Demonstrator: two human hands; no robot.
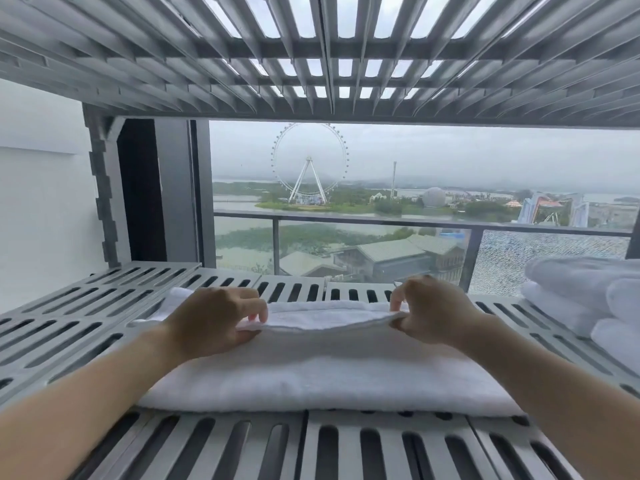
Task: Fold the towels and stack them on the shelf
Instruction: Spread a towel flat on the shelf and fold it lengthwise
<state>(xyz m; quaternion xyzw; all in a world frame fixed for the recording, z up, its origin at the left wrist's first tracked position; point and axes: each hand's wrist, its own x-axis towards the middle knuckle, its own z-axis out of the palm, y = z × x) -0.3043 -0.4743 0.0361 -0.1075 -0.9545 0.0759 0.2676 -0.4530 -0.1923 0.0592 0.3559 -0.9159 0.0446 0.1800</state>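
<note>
The far top edge of the folded towel [325,368] was pinched by both hands, the left hand [218,320] and right hand [429,313] closed on it. The towel was laid on the shelf [69,327], long axis running left to right, left of the stacked towels [588,292].

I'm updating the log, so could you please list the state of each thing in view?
Towel: folded, flat on the shelf, top layer pinched.
Left hand: pinching the towel's edge.
Right hand: pinching the towel's edge.
Towel stack: folded, piled at right.
Shelf: slatted, bearing towels.
</note>
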